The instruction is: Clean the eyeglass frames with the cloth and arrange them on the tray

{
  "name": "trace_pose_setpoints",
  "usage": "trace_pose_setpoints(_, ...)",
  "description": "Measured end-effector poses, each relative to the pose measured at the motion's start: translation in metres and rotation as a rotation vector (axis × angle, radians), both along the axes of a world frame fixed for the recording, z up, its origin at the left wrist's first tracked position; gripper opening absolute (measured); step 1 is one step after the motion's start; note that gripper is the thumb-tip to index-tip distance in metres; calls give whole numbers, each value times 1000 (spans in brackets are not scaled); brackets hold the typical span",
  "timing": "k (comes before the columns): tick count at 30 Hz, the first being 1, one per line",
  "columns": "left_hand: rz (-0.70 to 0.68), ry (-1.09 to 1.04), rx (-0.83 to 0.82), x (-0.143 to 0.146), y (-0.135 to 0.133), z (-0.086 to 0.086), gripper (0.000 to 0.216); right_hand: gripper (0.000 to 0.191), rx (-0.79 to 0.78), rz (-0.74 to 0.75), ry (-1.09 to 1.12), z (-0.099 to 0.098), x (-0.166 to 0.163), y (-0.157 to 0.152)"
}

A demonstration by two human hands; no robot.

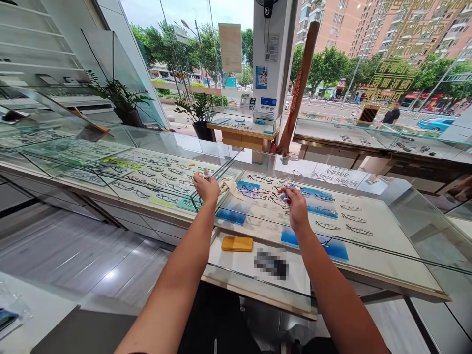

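Observation:
My left hand (205,188) is closed around a small whitish bottle (206,172), whose top sticks up above the fingers. Just right of that hand, a crumpled cream cloth (230,188) lies on the glass counter. My right hand (297,206) pinches a thin-framed pair of glasses (283,195) over the counter; the fingers cover part of it, and its outline blends with the frames displayed behind. Rows of eyeglasses (253,191) lie inside the showcase beneath both hands, some on blue panels (232,216).
An orange glasses case (237,244) and a blurred dark object (271,264) lie in the pulled-out drawer (298,280) before me. More glass showcases (339,132) stand by the windows. Potted plants (202,130) and a slanted wooden post (300,83) are beyond the counter.

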State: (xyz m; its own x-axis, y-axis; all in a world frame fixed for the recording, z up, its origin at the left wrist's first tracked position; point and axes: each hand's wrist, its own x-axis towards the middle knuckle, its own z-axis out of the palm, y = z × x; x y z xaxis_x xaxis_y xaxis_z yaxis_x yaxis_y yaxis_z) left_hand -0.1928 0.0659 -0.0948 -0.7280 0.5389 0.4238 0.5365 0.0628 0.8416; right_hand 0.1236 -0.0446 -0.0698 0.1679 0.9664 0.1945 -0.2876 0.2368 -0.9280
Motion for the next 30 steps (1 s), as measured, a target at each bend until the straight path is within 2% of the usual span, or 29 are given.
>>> trace_pose_setpoints(2,61,128,77,10,-8,9,55,26,1,-3,-1,1,0,0)
trace_pose_setpoints(4,-23,254,67,22,-16,18,41,26,0,-1,0,2,0,-1)
trace_pose_setpoints(7,-201,378,-133,39,-24,24,28,25,-1,-1,-3,2,0,-1)
trace_pose_setpoints(11,-210,481,-505,46,-24,21,47,25,-10,-9,-12,2,0,-1)
trace_pose_setpoints(13,-245,484,-660,43,-21,19,48,25,-7,-8,-9,2,-1,-1)
trace_pose_setpoints(15,-282,471,-748,39,-19,19,39,24,-2,-3,-6,2,-1,-1)
trace_pose_setpoints(17,-285,452,-748,36,-18,21,29,25,1,2,-11,3,-1,-1)
trace_pose_setpoints(20,-232,392,-569,35,-21,28,21,26,1,7,-23,4,-1,-1)
trace_pose_setpoints(24,-218,313,-44,44,-33,44,16,25,2,5,-20,7,-2,-3)
trace_pose_setpoints(27,-352,220,270,64,-46,54,19,24,24,15,-21,11,-4,-5)
trace_pose_setpoints(30,-613,61,357,92,-57,55,25,22,58,55,-17,14,-7,-8)
